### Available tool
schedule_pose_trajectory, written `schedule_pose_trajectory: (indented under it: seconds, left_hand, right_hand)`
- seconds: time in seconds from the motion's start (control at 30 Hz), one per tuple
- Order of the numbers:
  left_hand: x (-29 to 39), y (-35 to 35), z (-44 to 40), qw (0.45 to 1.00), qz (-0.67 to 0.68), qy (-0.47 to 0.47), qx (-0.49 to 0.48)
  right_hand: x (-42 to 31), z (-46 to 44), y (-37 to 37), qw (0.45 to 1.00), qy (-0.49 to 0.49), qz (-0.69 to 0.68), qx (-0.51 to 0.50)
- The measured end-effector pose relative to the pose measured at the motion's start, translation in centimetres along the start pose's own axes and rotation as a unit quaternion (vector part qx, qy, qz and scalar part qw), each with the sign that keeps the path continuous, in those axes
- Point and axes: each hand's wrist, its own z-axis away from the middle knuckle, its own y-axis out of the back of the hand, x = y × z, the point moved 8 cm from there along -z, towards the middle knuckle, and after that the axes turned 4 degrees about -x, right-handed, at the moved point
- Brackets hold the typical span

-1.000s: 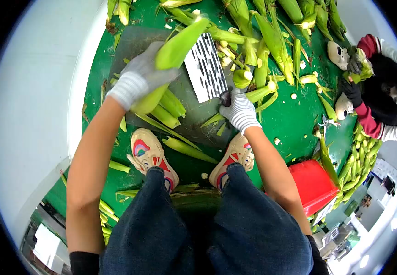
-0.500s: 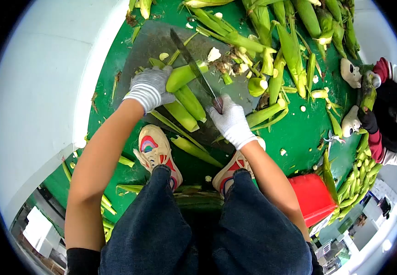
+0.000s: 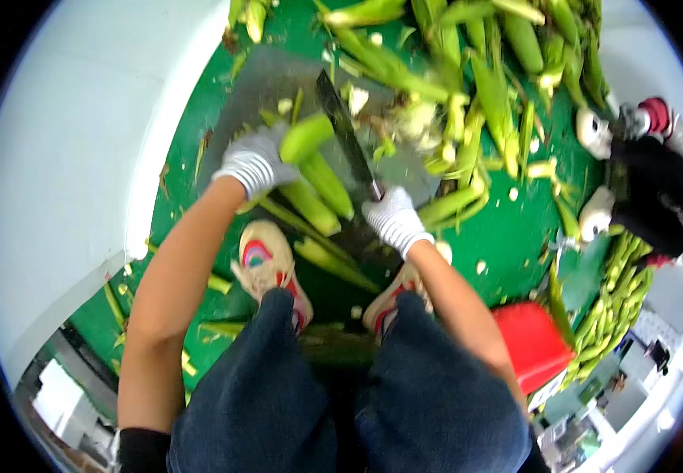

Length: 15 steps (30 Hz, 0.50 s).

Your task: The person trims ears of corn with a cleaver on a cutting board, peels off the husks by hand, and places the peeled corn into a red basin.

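My left hand (image 3: 258,160), in a grey-white striped glove, grips a green corn cob (image 3: 307,138) over the dark cutting board (image 3: 258,87). My gloved right hand (image 3: 394,218) is closed on the handle of a long dark knife (image 3: 344,130). Its blade points up and to the left, just right of the held cob. Two trimmed green cobs (image 3: 326,185) lie on the board below the held one. Husk scraps and a blurred pale cut end (image 3: 414,122) are at the board's right side.
Unhusked corn (image 3: 507,39) is heaped at the top right of the green floor (image 3: 452,268). A red container (image 3: 534,347) stands at lower right, beside piled cobs (image 3: 613,296). Another person (image 3: 653,181) is at the far right. My shoes (image 3: 266,260) are at the board's near edge.
The long cob in my left hand now looks shorter, and a pale end piece lies at the right. The knife turned from flat to edge-on, then moved slightly right of the cob.
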Motion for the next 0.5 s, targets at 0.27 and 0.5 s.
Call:
schedule_pose_trajectory:
  seconds: [0.27,0.5]
  left_hand:
    - [-4.6,1.5,7.9,0.862,0.489,-0.064,0.115]
    - [6.2,2.2,6.7,0.774,0.596,-0.1,0.192]
  right_hand:
    - [1.1,3.2,5.6,0.987,0.067,0.026,0.144]
    - [-9.6,8.9,4.6,0.937,0.226,-0.264,-0.03]
